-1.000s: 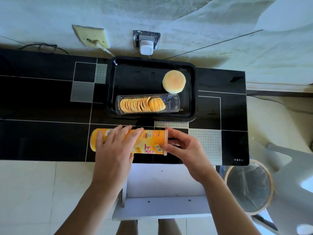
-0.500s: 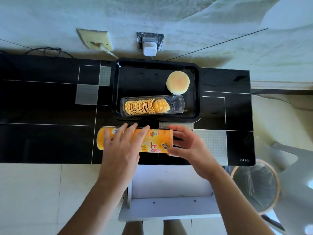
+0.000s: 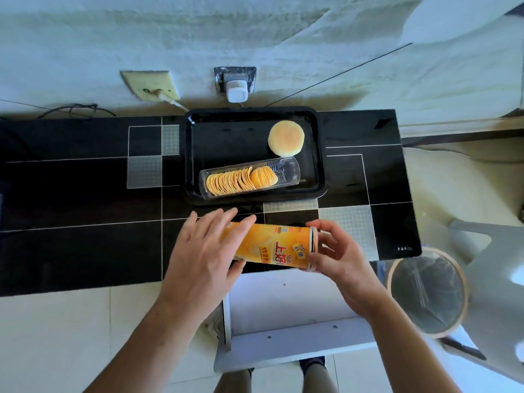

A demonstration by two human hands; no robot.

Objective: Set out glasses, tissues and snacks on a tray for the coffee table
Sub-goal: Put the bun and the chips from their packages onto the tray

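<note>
An orange chip can (image 3: 273, 245) lies sideways near the front edge of the black table (image 3: 71, 217). My left hand (image 3: 208, 248) wraps over its left half. My right hand (image 3: 337, 253) cups its right end, where a lid or rim shows. Behind them a black tray (image 3: 226, 137) holds a clear plastic sleeve of stacked chips (image 3: 249, 178) along its front side and a round pale bun (image 3: 285, 138) at its back right. No glasses or tissues are in view.
A white stool (image 3: 286, 321) stands under the table's front edge, by my legs. A round bin with a wooden rim (image 3: 428, 290) sits on the floor at the right. Wall sockets (image 3: 235, 83) with a plug and cables are behind the tray.
The can has shifted right and tilted slightly, its right end nearer me. My left hand slid with it over its left half; my right hand now cups the right end more openly.
</note>
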